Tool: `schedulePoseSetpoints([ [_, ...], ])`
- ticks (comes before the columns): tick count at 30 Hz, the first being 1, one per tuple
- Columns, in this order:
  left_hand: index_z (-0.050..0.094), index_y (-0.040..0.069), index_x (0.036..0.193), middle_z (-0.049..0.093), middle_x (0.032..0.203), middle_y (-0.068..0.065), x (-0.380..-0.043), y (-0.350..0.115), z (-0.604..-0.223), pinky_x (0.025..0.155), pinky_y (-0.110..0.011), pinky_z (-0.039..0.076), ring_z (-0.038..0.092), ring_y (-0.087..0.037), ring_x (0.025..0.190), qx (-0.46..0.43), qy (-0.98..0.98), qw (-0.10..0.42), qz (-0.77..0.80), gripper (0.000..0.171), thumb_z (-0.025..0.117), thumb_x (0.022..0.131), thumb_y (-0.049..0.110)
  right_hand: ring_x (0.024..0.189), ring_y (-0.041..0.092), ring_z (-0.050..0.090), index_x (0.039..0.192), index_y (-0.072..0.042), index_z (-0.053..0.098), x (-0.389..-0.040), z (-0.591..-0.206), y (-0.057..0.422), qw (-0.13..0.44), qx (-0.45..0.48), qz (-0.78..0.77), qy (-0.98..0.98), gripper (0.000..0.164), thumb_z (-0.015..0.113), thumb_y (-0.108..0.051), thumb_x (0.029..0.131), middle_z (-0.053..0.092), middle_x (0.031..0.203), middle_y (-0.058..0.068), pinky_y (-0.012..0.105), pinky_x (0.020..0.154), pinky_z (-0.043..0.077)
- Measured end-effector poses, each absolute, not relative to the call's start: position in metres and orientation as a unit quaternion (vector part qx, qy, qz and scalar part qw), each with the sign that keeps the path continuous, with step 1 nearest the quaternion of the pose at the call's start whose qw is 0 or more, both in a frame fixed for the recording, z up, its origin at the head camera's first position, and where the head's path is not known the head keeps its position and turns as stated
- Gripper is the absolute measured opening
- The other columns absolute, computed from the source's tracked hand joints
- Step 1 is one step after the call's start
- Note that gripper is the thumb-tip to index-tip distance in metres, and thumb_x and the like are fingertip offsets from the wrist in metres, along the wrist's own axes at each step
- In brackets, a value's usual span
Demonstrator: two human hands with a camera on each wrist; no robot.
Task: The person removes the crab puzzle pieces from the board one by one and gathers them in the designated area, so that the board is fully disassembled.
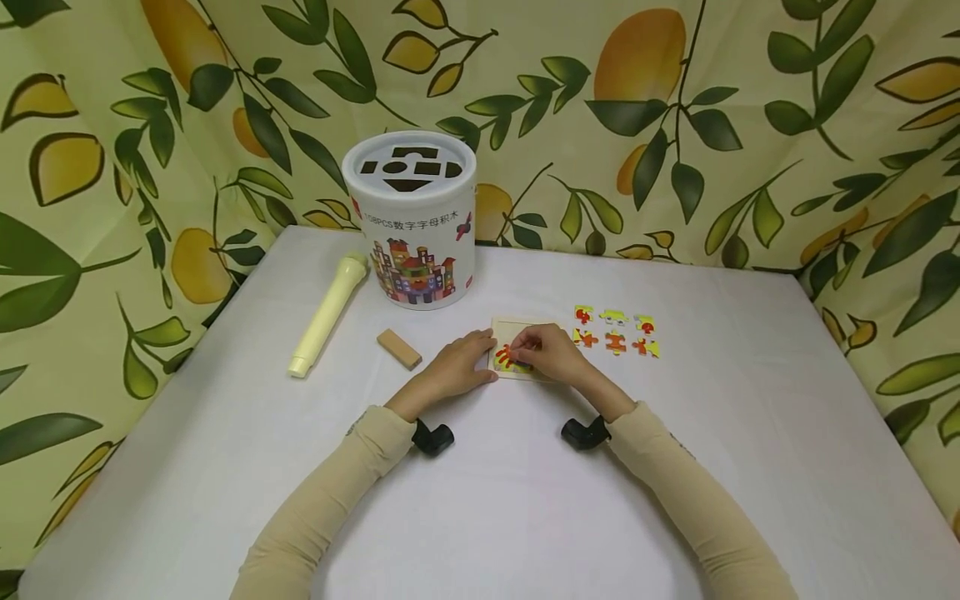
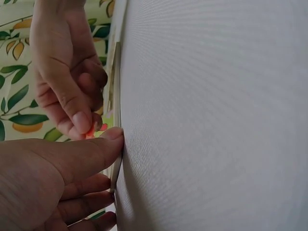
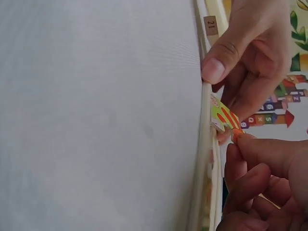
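A small square wooden puzzle tray [image 1: 517,320] lies flat on the table between the hands. My left hand [image 1: 456,368] holds its left side, fingers along the left edge and thumb [image 2: 113,134] at the near corner. Between thumb and index finger my right hand [image 1: 553,352] pinches a yellow-green puzzle piece with red stripes [image 3: 224,114]. In the right wrist view this piece stands tilted over the tray's left part. The right hand covers much of the tray's right side in the head view. Several loose yellow and red puzzle pieces [image 1: 616,342] lie in two rows right of the tray.
A wooden block [image 1: 399,349] lies left of the left hand. Behind it are a pale yellow toy microphone [image 1: 330,317] and a white bucket [image 1: 420,225] with shaped holes in its lid. A fruit-patterned curtain [image 1: 555,50] borders the white table [image 1: 510,517].
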State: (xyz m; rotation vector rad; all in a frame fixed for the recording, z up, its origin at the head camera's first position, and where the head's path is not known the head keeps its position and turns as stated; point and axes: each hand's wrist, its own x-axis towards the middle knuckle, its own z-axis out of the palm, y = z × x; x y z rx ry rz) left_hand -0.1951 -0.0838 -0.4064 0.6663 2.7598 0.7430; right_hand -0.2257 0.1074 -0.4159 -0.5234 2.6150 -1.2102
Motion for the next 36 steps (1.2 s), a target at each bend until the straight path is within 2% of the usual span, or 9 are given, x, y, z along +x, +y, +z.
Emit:
schedulePoseSetpoints([
  [5,0.044,-0.001,0.134,0.033,0.147,-0.014,-0.196,-0.084,-0.407,0.109,-0.048,0.027,0.029,-0.032,0.136,0.227,0.936,0.106,0.247,0.057,0.065,0.086,0.023,0.07,0.011,0.052,0.091,-0.004,0.069,-0.228,-0.408,0.123,0.112,-0.135,-0.44,0.881,0.014,0.064,-0.017,0.086,0.067,0.084,0.007,0.021,0.06,0.043],
  [11,0.044,0.0,0.134,0.032,0.148,-0.014,-0.197,-0.083,-0.406,0.109,-0.049,0.026,0.028,-0.032,0.137,0.217,0.939,0.113,0.241,0.057,0.065,0.086,0.022,0.076,0.013,0.052,0.099,0.001,0.066,-0.229,-0.397,0.169,0.108,-0.085,-0.452,0.882,0.021,0.064,-0.016,0.087,0.067,0.093,0.01,0.021,0.062,0.044],
  [18,0.042,0.001,0.135,0.03,0.149,-0.012,-0.197,-0.082,-0.405,0.11,-0.049,0.025,0.026,-0.03,0.138,0.212,0.939,0.123,0.243,0.058,0.064,0.086,0.022,0.076,0.014,0.051,0.099,0.0,0.067,-0.224,-0.401,0.211,0.169,-0.055,-0.383,0.907,0.022,0.064,-0.018,0.086,0.066,0.087,0.003,0.022,0.063,0.044],
  [23,0.043,0.0,0.135,0.031,0.149,-0.013,-0.197,-0.081,-0.405,0.109,-0.049,0.026,0.027,-0.031,0.138,0.215,0.938,0.121,0.245,0.058,0.064,0.086,0.022,0.076,0.015,0.048,0.096,0.0,0.069,-0.221,-0.406,0.217,0.182,-0.058,-0.364,0.912,0.018,0.063,-0.014,0.086,0.066,0.086,0.003,0.024,0.063,0.042],
  [36,0.043,0.0,0.134,0.031,0.148,-0.014,-0.197,-0.081,-0.406,0.109,-0.05,0.027,0.027,-0.032,0.137,0.22,0.938,0.116,0.242,0.057,0.064,0.086,0.022,0.077,0.018,0.05,0.098,-0.002,0.071,-0.22,-0.405,0.212,0.163,-0.043,-0.335,0.927,0.018,0.062,-0.013,0.087,0.067,0.095,0.011,0.023,0.062,0.044],
])
